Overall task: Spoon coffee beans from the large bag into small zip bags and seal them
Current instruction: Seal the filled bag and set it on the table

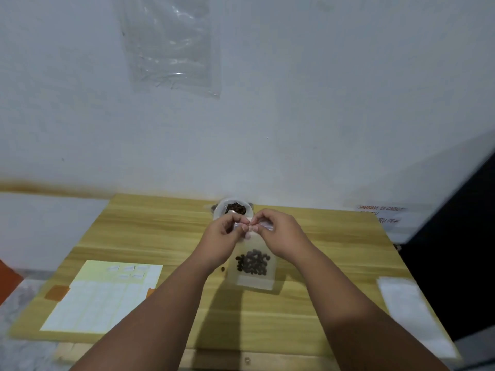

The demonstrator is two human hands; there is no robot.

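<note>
- I am watching the small zip bag (251, 266) standing upright near the middle of the wooden table (166, 231), with a dark cluster of coffee beans (253, 262) sitting in its lower half.
- My left hand (223, 231) and right hand (278, 232) are both pinching the bag's top edge, with the fingertips meeting at its middle.
- Just behind the hands, the large bag (234, 208) is showing a round pale mouth with brown beans inside. The hands are covering its lower part.
- One loose bean (222, 269) is lying on the table just left of the small bag.
- A label sheet (107, 298) is lying at the left, and my left forearm is cutting off its near corner.
- A pile of white pouches (412, 311) is blurring out at the right edge, so I cannot count them.
- A clear plastic bag (171, 44) is hanging on the wall, and I cannot make out anything in it.
- A handwritten note (381, 214) at the right is too smeared for me to read fully.
</note>
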